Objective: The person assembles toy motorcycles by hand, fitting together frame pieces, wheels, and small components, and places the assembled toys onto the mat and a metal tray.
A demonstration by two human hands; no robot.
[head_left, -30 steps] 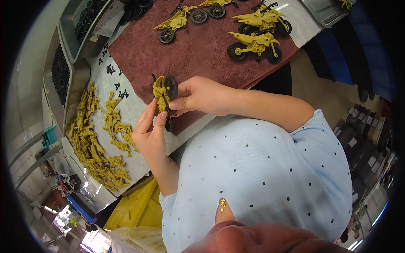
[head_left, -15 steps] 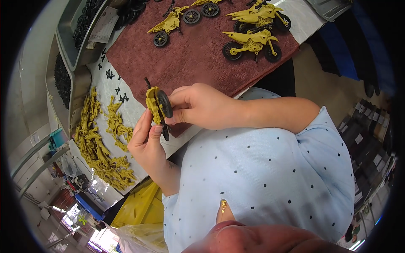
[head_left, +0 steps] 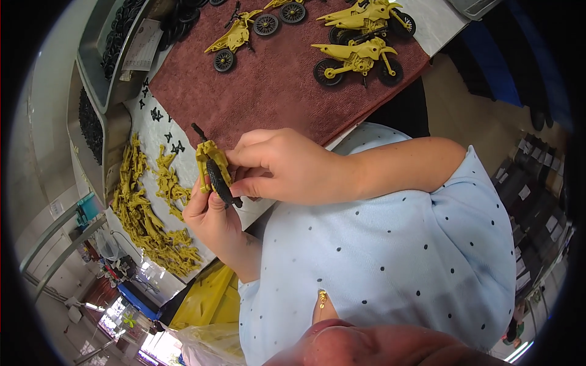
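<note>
Left hand (head_left: pixel 212 221) is pinching the lower part of a yellow-and-black toy motorbike (head_left: pixel 205 157) between thumb and fingers; right hand (head_left: pixel 281 166) has its fingers up against the other side, but can't tell if it's really gripping. Bike's held up near the front edge of the table (head_left: pixel 436 24), with a decent stretch of reddish towel (head_left: pixel 262 91) beyond it for room. Its long axis slants: black rod (head_left: pixel 198 132) aimed up-left, black wheel (head_left: pixel 218 181) lower right, toward the person. Pile of yellow parts (head_left: pixel 137 210) crowds the left, small black parts (head_left: pixel 157 114) lie farther out, and a gray bin (head_left: pixel 90 61) walls off that side. More toy bikes (head_left: pixel 357 58) take up the towel's far end.
</note>
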